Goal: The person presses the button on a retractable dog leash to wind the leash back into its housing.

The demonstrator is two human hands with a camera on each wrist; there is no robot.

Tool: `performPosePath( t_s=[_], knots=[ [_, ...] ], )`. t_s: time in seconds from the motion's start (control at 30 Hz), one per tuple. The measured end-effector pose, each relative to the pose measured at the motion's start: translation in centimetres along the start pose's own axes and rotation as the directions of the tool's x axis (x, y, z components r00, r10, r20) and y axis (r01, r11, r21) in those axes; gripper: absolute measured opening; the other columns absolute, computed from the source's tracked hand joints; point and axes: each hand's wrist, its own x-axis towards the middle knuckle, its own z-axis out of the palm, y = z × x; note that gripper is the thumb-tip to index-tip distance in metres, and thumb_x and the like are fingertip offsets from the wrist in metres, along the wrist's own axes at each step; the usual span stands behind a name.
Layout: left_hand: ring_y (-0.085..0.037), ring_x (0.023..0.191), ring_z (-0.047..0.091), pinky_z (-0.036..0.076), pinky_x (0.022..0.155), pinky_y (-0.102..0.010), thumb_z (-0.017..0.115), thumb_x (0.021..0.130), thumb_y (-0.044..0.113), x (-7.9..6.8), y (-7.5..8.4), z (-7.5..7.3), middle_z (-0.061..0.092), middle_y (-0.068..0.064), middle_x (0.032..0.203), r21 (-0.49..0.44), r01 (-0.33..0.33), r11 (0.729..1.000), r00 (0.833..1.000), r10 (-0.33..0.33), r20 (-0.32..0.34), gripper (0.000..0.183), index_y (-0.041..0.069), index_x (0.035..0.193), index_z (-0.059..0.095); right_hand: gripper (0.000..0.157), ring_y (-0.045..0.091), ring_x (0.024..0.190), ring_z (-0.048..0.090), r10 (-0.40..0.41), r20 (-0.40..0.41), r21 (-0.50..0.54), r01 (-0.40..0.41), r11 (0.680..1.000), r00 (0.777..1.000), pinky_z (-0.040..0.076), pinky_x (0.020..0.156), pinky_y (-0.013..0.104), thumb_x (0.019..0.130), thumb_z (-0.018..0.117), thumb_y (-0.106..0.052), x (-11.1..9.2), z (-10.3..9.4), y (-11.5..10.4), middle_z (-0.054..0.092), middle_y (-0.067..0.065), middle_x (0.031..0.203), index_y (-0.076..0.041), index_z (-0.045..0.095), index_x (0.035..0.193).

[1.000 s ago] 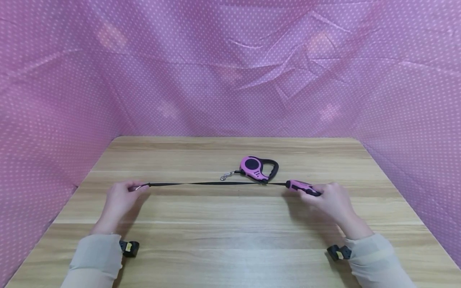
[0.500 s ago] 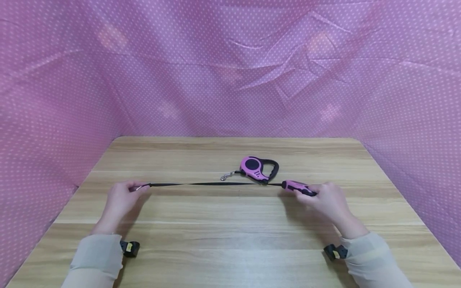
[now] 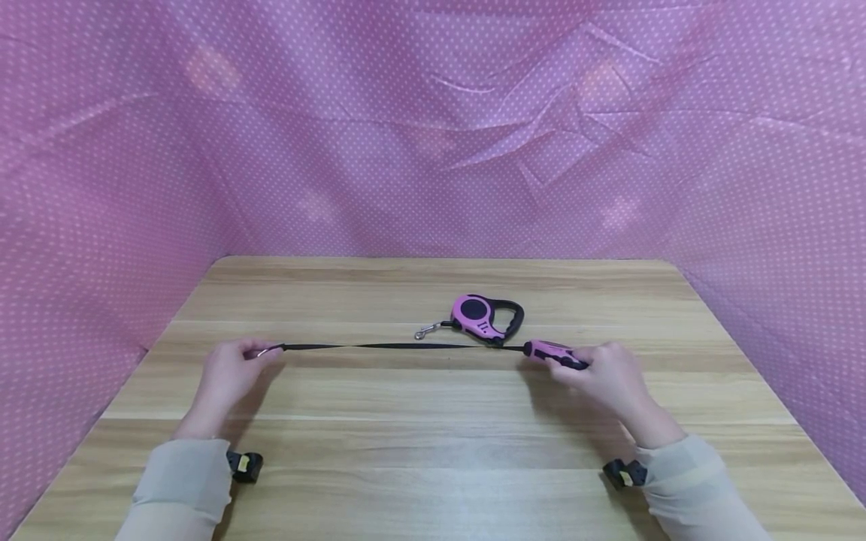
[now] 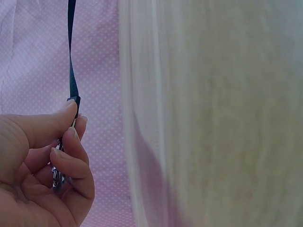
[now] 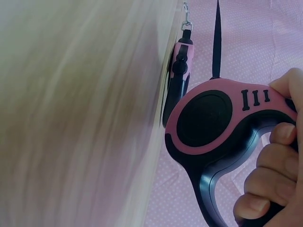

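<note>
My right hand (image 3: pixel 609 379) grips a pink and black retractable dog leash (image 5: pixel 206 118) by its handle, fingers curled through the loop. From its casing a black strap (image 3: pixel 406 346) runs out nearly straight above the table. At the strap's other end my left hand (image 3: pixel 226 372) pinches the metal clip (image 4: pixel 57 177) between thumb and fingers; in the left wrist view the fingers partly cover it. A second leash (image 3: pixel 476 315) of the same pink and black kind lies flat on the table just behind the strap, its silver clip (image 3: pixel 426 330) pointing left.
The wooden table (image 3: pixel 433 443) spreads under both arms. Pink dotted cloth (image 3: pixel 433 150) hangs around its back and sides. A small black camera (image 3: pixel 245 466) sits at the left wrist, and another camera (image 3: pixel 624 474) at the right.
My right hand has moved a little to the left with its leash, so the drawn-out strap is shorter. The left hand and the leash lying on the table have stayed nearly still.
</note>
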Motion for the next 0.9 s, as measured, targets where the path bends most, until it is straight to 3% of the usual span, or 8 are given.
performPosePath(
  t_s=[0.17, 0.57, 0.9],
  knots=[
    [-0.032, 0.101, 0.062, 0.049, 0.078, -0.036, 0.063, 0.097, 0.032, 0.0, 0.0, 0.0, 0.067, -0.025, 0.117, -0.012, 0.006, 1.0, 1.0, -0.005, 0.016, 0.04, -0.002, 0.119, 0.066, 0.03, 0.006, 0.044, 0.043, -0.016, -0.007, 0.0, 0.016, 1.0, 1.0, 0.034, 0.046, 0.022, 0.083, 0.074, -0.037, 0.1, 0.2, -0.1, 0.06, -0.011, 0.048, -0.013, 0.07, 0.065],
    [-0.029, 0.096, 0.063, 0.049, 0.076, -0.031, 0.063, 0.098, 0.031, 0.0, 0.2, 0.3, 0.069, -0.023, 0.112, -0.005, -0.014, 1.0, 1.0, 0.014, 0.02, 0.039, -0.002, 0.118, 0.066, 0.03, 0.006, 0.043, 0.043, -0.007, -0.004, 0.007, 0.007, 1.0, 1.0, 0.035, 0.045, 0.021, 0.083, 0.073, -0.037, 0.3, 0.8, -0.5, 0.06, -0.011, 0.048, -0.013, 0.071, 0.064],
    [-0.032, 0.099, 0.062, 0.049, 0.078, -0.037, 0.063, 0.097, 0.031, -0.1, 0.5, 0.3, 0.068, -0.024, 0.113, 0.0, -0.014, 1.0, 1.0, 0.014, 0.019, 0.04, -0.003, 0.118, 0.066, 0.031, 0.005, 0.041, 0.04, -0.031, -0.027, 0.021, 0.031, 0.999, 0.999, 0.033, 0.043, 0.021, 0.081, 0.075, -0.035, 0.4, 1.3, -1.1, 0.057, -0.011, 0.045, -0.014, 0.069, 0.06]
  ],
)
